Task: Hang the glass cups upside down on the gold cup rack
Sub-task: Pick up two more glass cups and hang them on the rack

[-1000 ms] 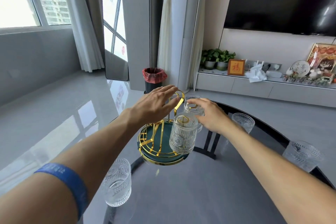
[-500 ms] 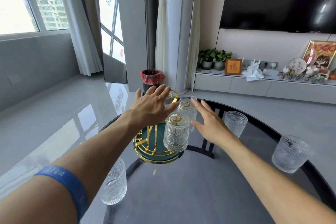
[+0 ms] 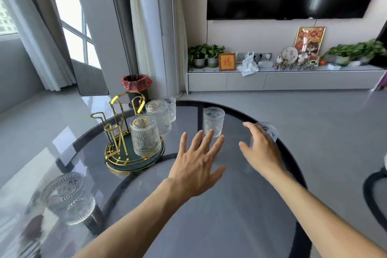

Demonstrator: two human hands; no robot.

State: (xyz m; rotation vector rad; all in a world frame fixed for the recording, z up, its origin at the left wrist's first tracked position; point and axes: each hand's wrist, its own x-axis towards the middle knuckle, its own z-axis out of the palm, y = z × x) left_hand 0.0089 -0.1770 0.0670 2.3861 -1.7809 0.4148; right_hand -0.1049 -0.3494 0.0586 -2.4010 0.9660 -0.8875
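Observation:
The gold cup rack (image 3: pixel 119 123) stands on a round green tray (image 3: pixel 134 163) at the left of the glass table. Three ribbed glass cups hang upside down on it: a near one (image 3: pixel 144 136), a middle one (image 3: pixel 159 116) and a far one (image 3: pixel 170 107). An upright cup (image 3: pixel 214 120) stands just beyond my left hand (image 3: pixel 198 163), which hovers open above the table. My right hand (image 3: pixel 259 148) is open, fingers spread, right in front of another cup (image 3: pixel 269 130) near the table's right edge. A further cup (image 3: pixel 67 197) sits at the near left.
The round glass table (image 3: pixel 209 226) has a dark rim. Beyond it are a bin with a red bag (image 3: pixel 137 84), a low TV cabinet (image 3: pixel 282 79) with plants and ornaments, and a wall-mounted TV. Another dark rim shows at far right.
Both hands have left the rack and moved right. My left hand now hovers near the middle upright cup, and my right hand has reached the cup at the table's right edge. The view has turned right.

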